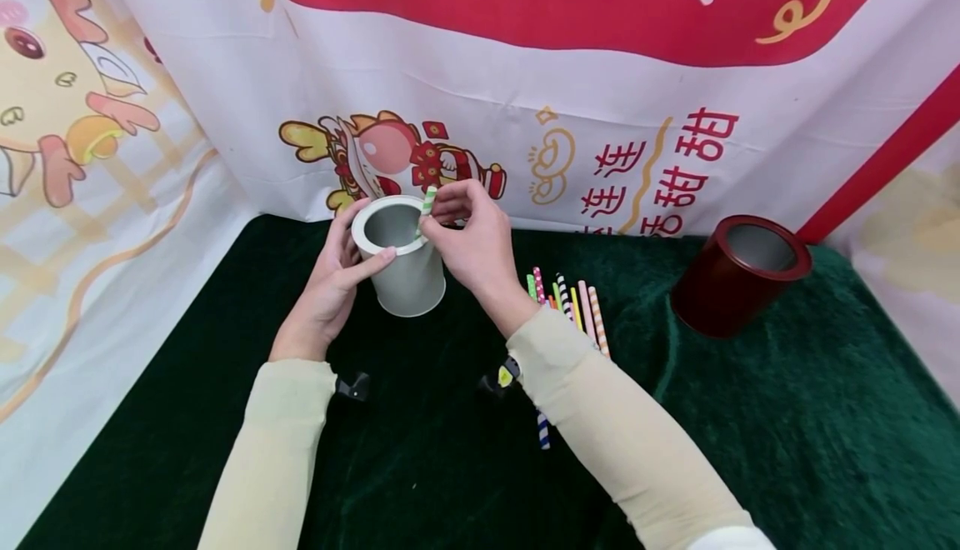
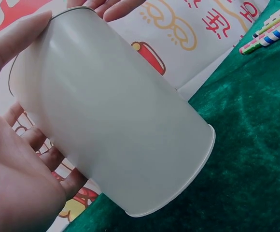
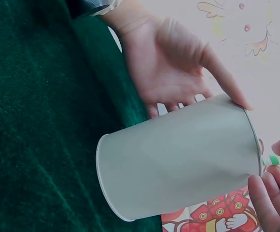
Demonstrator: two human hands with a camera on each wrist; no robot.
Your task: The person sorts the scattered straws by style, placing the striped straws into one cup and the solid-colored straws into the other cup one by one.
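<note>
My left hand (image 1: 321,293) holds a pale grey canister (image 1: 409,285) with a white rim, its thumb over the rim and its fingers along the far side. The canister leans a little over the cloth. At the canister's mouth my right hand (image 1: 480,243) pinches a green-and-white striped paper straw (image 1: 429,200), whose lower end reaches inside the rim. In the right wrist view the same straw (image 3: 278,160) shows just past the rim, between the thumb and fingers. From the left wrist view the canister's side (image 2: 116,111) fills the middle and hides its inside.
Several patterned paper straws (image 1: 592,317) lie on the dark green velvet cloth (image 1: 420,467), partly behind my right forearm. A blue-striped straw end (image 1: 543,433) sticks out below it. A dark red canister (image 1: 712,292) stands at the right. Behind hangs a printed white curtain (image 1: 465,58).
</note>
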